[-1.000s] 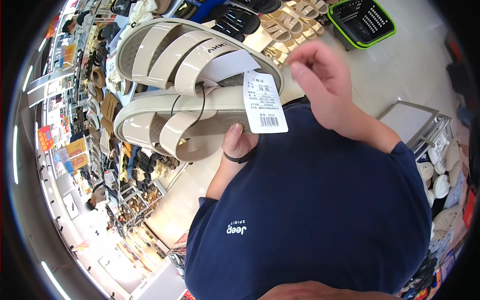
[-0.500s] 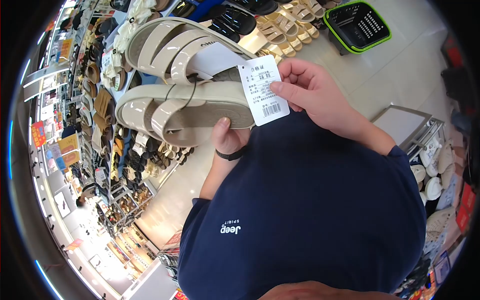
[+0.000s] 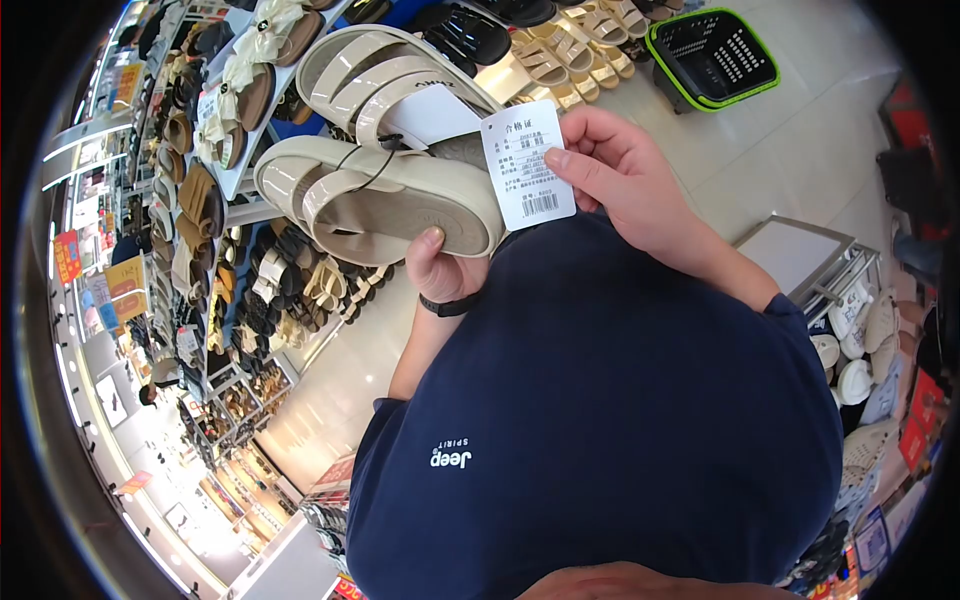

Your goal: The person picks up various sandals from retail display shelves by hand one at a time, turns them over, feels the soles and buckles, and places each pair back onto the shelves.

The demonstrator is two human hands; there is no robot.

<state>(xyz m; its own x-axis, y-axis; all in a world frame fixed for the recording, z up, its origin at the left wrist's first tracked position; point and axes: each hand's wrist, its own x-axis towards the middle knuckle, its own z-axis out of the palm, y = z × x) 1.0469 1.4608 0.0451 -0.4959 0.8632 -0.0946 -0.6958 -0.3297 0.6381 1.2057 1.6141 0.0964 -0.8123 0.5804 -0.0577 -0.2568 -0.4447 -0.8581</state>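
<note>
My left hand [image 3: 444,272], with a dark band at the wrist, grips the heel end of a beige strappy sandal [image 3: 462,228], thumb on the footbed. Its matching sandal [image 3: 350,75] lies alongside, just beyond it, and a black cord loop [image 3: 375,168] links the two. Between my right thumb and fingers [image 3: 612,170] is a white hang tag [image 3: 530,170] with printed lines and a barcode. Behind that tag, a second white card [image 3: 432,115] rests over the farther sandal. How my left fingers lie under the sole is hidden.
Shelves of sandals [image 3: 200,200] run along the left, with more pairs [image 3: 560,50] at the top. A black shopping basket with a green rim [image 3: 655,35] stands on the floor. To the right are a metal-framed stand [image 3: 795,250] and several pale hats or shoes [image 3: 855,380].
The sandal pair has shifted slightly right and tilted, toes higher, showing more of the second card. The hang tag has risen a little, still pinched in my right hand.
</note>
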